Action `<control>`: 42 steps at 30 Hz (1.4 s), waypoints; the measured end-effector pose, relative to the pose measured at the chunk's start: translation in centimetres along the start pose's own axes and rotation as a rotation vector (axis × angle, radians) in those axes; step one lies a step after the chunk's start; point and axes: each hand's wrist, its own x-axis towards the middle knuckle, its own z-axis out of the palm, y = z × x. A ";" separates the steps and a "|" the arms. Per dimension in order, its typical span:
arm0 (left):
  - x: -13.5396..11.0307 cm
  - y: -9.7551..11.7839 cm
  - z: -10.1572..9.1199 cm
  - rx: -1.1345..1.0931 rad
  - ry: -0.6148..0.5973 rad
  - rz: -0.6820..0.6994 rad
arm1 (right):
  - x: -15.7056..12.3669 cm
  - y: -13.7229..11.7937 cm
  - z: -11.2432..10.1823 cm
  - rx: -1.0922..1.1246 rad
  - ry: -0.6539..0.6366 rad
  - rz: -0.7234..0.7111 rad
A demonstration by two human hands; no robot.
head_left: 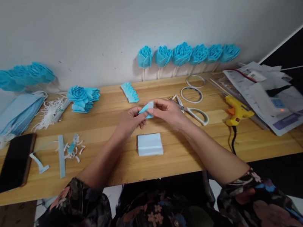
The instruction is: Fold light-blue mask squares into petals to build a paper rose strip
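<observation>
Between my two hands, above the middle of the table, is a small folded piece of blue and white mask fabric (pixel 146 109). The fingers of my left hand (pixel 130 122) pinch its left end. My right hand (pixel 167 111) grips the right end between thumb and fingers. Just below my hands lies a stack of pale blue fabric squares (pixel 150 144). Beyond them rests a row of folded blue petals (pixel 130 92). A pair of scissors (pixel 194 112) with white handles lies right of my right hand.
Blue fabric flowers (pixel 182 54) on sticks lean on the wall; more flowers (pixel 82 97) lie left. A pile of face masks (pixel 16 113), a phone (pixel 15 162) and scraps (pixel 73 147) are at left. Tape rolls (pixel 191 95), a yellow glue gun (pixel 236 110) and a power strip (pixel 276 103) are right.
</observation>
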 end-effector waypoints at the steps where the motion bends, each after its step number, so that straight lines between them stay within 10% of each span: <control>1: 0.0 0.0 0.0 0.012 -0.019 -0.004 | 0.0 0.1 0.0 -0.009 0.021 0.000; 19: -0.2 0.2 0.0 -0.152 -0.079 -0.045 | -0.2 -0.5 -0.6 -0.554 0.106 -0.515; 42: 0.1 -0.1 -0.1 -0.236 -0.097 -0.048 | -0.2 -0.3 -0.6 -0.571 0.066 -0.518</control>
